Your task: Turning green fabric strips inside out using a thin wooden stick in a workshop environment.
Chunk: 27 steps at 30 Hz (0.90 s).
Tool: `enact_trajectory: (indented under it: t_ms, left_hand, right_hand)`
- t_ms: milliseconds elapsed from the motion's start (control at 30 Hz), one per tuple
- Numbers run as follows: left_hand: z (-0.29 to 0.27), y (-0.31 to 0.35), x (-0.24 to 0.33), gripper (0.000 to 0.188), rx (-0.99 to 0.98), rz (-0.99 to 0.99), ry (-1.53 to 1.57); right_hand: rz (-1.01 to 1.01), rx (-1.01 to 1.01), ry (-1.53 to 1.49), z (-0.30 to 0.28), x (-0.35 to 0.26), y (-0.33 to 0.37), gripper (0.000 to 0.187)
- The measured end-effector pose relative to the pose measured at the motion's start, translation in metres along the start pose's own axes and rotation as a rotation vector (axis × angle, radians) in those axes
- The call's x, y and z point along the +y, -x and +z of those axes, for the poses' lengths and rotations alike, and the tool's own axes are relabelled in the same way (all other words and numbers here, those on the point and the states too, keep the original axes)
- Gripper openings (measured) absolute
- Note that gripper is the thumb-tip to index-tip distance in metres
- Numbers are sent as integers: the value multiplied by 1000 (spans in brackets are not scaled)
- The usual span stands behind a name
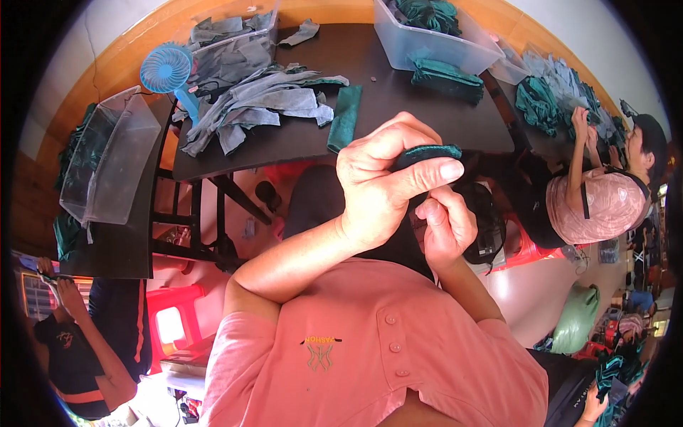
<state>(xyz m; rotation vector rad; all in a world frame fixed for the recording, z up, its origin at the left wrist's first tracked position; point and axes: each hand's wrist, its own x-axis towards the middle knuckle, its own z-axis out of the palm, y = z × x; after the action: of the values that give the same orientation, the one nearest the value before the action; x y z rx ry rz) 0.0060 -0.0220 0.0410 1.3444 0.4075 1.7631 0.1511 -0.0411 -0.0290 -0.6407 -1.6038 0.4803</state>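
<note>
My left hand (388, 178) is raised in front of my chest, its thumb pressed over a folded strip of dark green velvet-like fabric (430, 151). The strip's edge shows between thumb and curled fingers. Just below and to the right, my right hand (449, 226) is closed, fingers bent in close to the left hand; what it grips is hidden. Behind the left hand, a flat green fabric piece (345, 119) lies at the table's near edge. Next to it spreads a loose heap of grey-backed green fabric pieces (263, 107).
The dark table (341, 53) carries a blue fan (166, 69), a clear bin (441, 46) of green fabric and a stacked green bundle (447, 80). Another clear bin (114, 160) stands left. Co-workers sit right (597, 192) and left (85, 356). A red stool (174, 320) is at lower left.
</note>
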Motion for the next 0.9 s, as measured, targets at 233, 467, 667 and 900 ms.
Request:
enact_trajectory:
  t_ms: [233, 467, 667, 900]
  left_hand:
    - [0, 1, -5, 15, -38, 40, -17]
    - [-2, 2, -5, 14, -39, 37, 8]
    - [1, 2, -5, 14, -21, 53, -6]
    - [0, 6, -7, 15, -61, 31, 26]
  right_hand:
    - [44, 5, -10, -2, 1, 4, 10]
    - [56, 0, 30, -3, -1, 6, 10]
    - [45, 3, -48, -2, 2, 6, 11]
    - [25, 13, -20, -1, -2, 5, 9]
